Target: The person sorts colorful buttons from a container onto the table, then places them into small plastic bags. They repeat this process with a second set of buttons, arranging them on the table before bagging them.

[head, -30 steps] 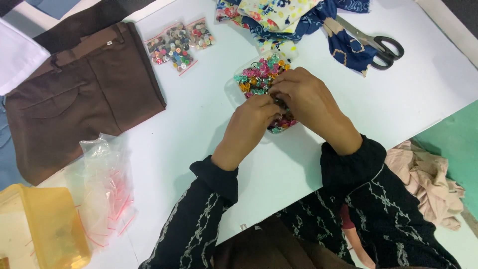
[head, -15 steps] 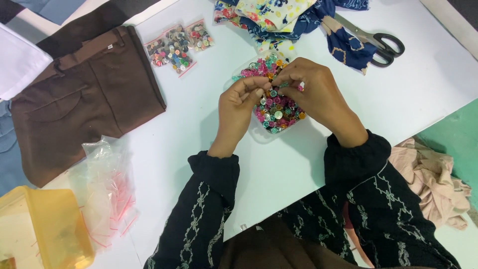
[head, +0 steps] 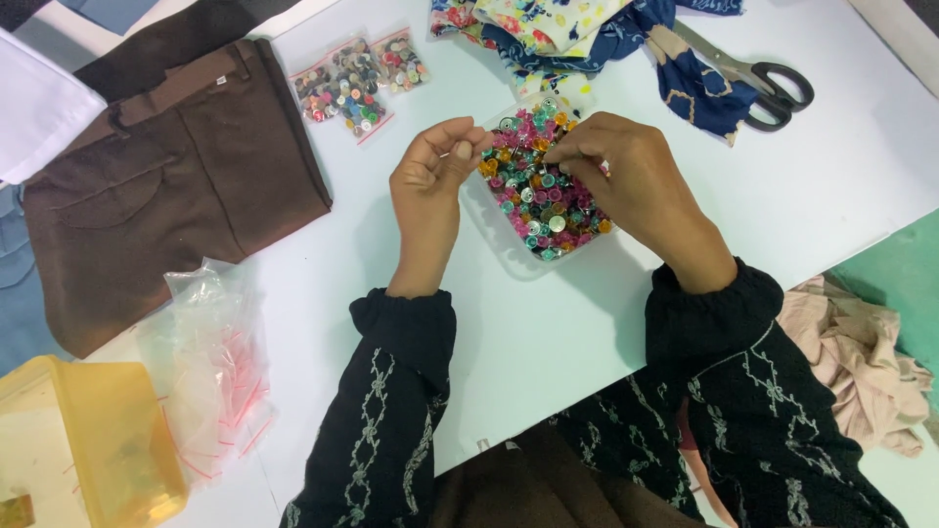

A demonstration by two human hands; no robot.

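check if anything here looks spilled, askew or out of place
Nothing looks spilled. The coloured buttons stay inside their clear bag, which the left hand and right hand hold open. One oddity: pinkish cloth lies crumpled below the white table, off its right edge.

Black sleeves [head: 391, 420] with pale stitching, gathered cuffs.

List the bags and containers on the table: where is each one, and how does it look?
Clear bag of colourful buttons: centre, between both hands.
Two small clear bags of mixed buttons: upper middle, beside brown trousers.
Pile of empty clear bags: lower left, red-edged.
Yellow plastic box: bottom-left corner, translucent.
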